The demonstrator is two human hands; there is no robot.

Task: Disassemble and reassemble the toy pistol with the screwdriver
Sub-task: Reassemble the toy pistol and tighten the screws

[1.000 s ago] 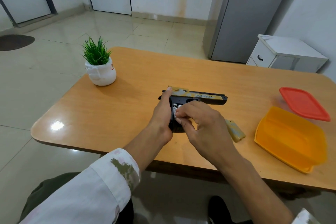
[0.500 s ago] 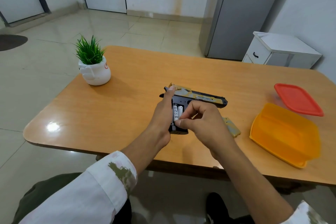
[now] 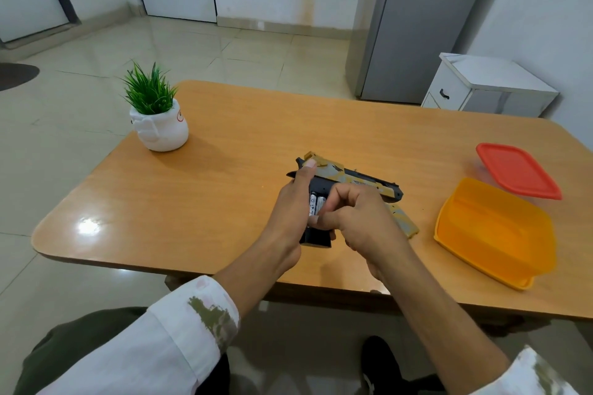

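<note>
The toy pistol (image 3: pixel 359 182), black with a yellow-patterned slide, lies on its side in the middle of the wooden table (image 3: pixel 224 196), muzzle to the right. My left hand (image 3: pixel 293 212) grips its black grip, thumb on the slide's rear. The grip's side is uncovered and two white batteries (image 3: pixel 316 204) show inside. My right hand (image 3: pixel 359 221) is curled over the grip, fingertips at the batteries. The yellow grip cover (image 3: pixel 404 223) lies on the table just right of my right hand. No screwdriver is visible.
An orange plastic container (image 3: pixel 494 234) sits at the right, its red lid (image 3: pixel 516 170) behind it. A white pot with a green plant (image 3: pixel 157 119) stands at the table's far left. A white cabinet (image 3: pixel 487 86) and grey fridge (image 3: pixel 417 22) are beyond the table.
My right hand's fingers have shifted down along the grip and both batteries now show in the compartment. My left hand keeps its hold on the pistol.
</note>
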